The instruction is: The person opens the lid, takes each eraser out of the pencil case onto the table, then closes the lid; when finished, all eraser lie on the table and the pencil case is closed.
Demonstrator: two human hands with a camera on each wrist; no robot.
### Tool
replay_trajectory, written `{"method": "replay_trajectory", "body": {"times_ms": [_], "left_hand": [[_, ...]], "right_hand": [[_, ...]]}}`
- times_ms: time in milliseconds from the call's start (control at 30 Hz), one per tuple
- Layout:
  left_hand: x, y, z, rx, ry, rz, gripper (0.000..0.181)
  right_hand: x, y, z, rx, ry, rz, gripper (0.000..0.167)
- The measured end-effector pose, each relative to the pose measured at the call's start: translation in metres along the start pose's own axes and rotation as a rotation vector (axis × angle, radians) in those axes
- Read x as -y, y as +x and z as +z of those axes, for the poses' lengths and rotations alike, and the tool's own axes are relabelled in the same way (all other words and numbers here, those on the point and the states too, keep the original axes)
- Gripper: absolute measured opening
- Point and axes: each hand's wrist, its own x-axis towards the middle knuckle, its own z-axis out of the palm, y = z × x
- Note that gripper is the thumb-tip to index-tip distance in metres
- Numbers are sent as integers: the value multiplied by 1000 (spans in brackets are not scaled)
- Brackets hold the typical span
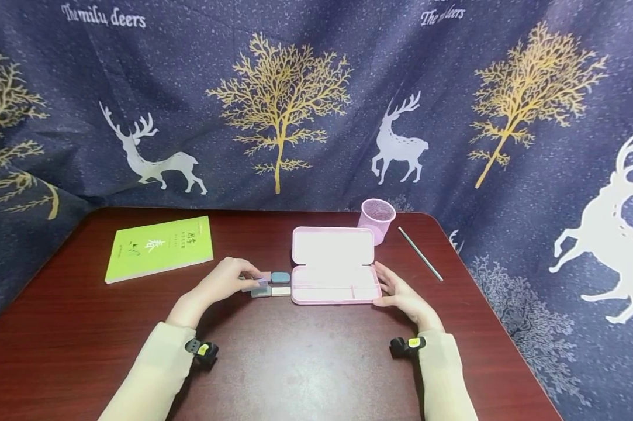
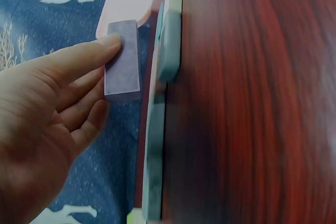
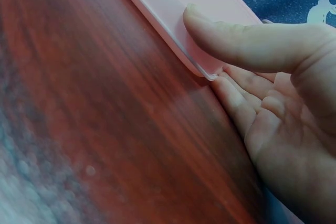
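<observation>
My left hand [image 1: 227,278] pinches a purple eraser [image 2: 122,59] between thumb and fingers, held above several other small blocks. Among these are a blue one [image 1: 280,278], a white one [image 1: 281,291] and a grey-green one [image 1: 261,293], lying just left of a pink pencil case [image 1: 321,278]. The case lies with its lid [image 1: 333,245] folded back, showing a divided inside. At its right end, my right hand [image 1: 403,295] grips the edge, the thumb [image 3: 236,45] over the front corner and the fingers along the side.
Behind the pencil case stands a pink mesh pen holder [image 1: 376,219]. A green pencil [image 1: 420,253] lies to its right. The green book [image 1: 161,248] rests at the back left of the dark red table [image 1: 295,362], before a patterned blue cloth [image 1: 316,117].
</observation>
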Motion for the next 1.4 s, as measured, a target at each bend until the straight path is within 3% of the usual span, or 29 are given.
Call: {"method": "replay_trajectory", "body": {"times_ms": [300, 567, 1000, 1400], "left_hand": [[14, -11, -12, 35, 11, -22, 22], [18, -15, -12, 84, 33, -33, 14], [21, -15, -12, 75, 51, -49, 12], [25, -17, -10, 77, 46, -21, 13]], "right_hand": [[1, -1, -1, -4, -9, 7, 97], [-1, 0, 1, -4, -6, 7, 97], [0, 0, 0, -6, -35, 10, 97], [-2, 1, -2, -4, -38, 5, 97]]}}
